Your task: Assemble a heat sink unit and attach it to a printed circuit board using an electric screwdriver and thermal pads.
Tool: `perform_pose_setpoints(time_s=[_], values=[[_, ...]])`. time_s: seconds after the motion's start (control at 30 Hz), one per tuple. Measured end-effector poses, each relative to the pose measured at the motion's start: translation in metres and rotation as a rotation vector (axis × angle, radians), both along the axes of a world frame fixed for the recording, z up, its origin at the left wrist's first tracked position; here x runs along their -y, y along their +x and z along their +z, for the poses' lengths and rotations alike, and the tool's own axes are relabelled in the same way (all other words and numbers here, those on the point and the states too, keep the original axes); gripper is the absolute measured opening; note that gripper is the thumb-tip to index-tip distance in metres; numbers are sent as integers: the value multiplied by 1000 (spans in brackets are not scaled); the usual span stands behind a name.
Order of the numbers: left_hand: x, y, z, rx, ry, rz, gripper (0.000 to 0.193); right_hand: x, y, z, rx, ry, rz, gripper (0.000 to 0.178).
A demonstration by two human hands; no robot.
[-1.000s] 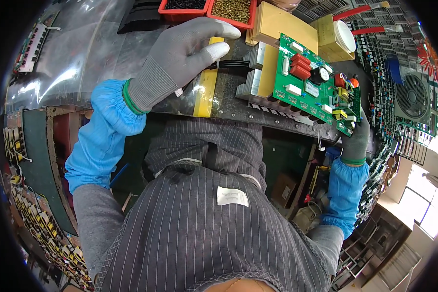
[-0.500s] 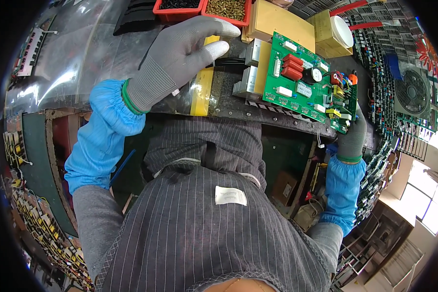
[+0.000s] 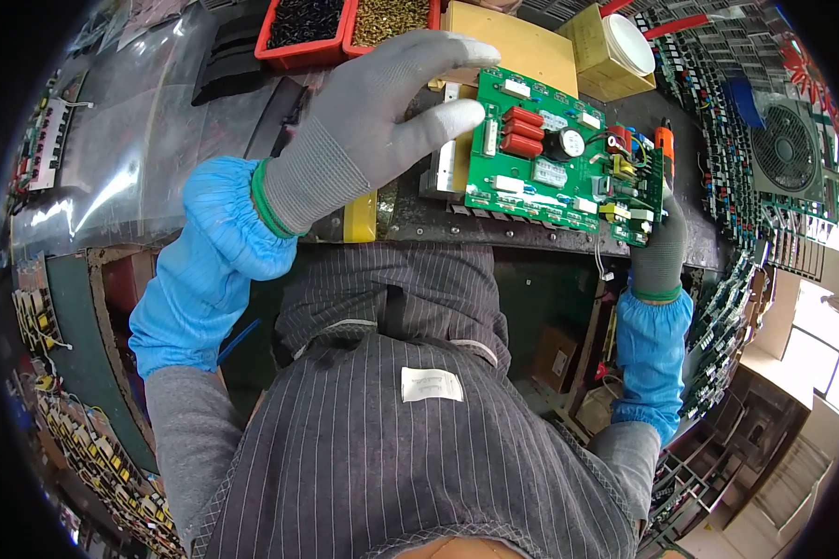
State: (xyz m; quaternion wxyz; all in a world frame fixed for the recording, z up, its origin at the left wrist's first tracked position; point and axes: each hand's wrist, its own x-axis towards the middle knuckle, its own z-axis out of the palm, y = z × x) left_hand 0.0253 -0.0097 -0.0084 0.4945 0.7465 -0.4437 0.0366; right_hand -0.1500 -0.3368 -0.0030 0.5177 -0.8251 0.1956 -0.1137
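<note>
A green circuit board (image 3: 531, 177) lies on metal heat sinks (image 3: 449, 172) at the bench's front edge. Red capacitors (image 3: 523, 130), a round black part with a white top (image 3: 565, 144) and several white blocks stand on it. My left hand (image 3: 396, 116), in a grey glove with pale fingertips, is beside the board's left end, thumb and fingers apart with nothing between them. At the right end, my gloved right hand (image 3: 662, 247) grips the board by its edge, next to a small upright board; its fingertips are hidden. An orange handle (image 3: 664, 140) shows just behind that end.
Red bins of black (image 3: 300, 23) and brass-coloured small parts (image 3: 391, 20) stand at the back. Beside them are a yellowish box (image 3: 513, 47) and a carton with a white round container (image 3: 630, 45). A fan (image 3: 786, 154) and many boards line the right. Clear plastic sheeting (image 3: 158, 121) covers the left bench.
My left hand has moved right, up to the board's left end. The board's heat sinks show less, and more of the orange handle shows. The whole view has shifted slightly.
</note>
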Motion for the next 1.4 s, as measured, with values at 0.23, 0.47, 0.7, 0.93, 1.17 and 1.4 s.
perform_pose_setpoints(time_s=[0.23,0.47,0.7,0.93,1.17,1.4], values=[[-4,7,-8,-191,348,-138,132,0,-2,7,34,269,-33,27],[-8,5,-24,-42,425,-183,144,9,-2,-3,-7,-31,2,26],[-1,1,-34,-48,348,-137,137,9,0,-1,3,-216,51,24],[0,1,-35,-54,317,-113,132,13,3,-3,-15,37,-27,27],[1,1,-38,-32,295,-112,130,12,6,-3,9,151,-81,31],[3,-2,-38,-4,334,-58,127,16,7,-7,12,327,-125,33]])
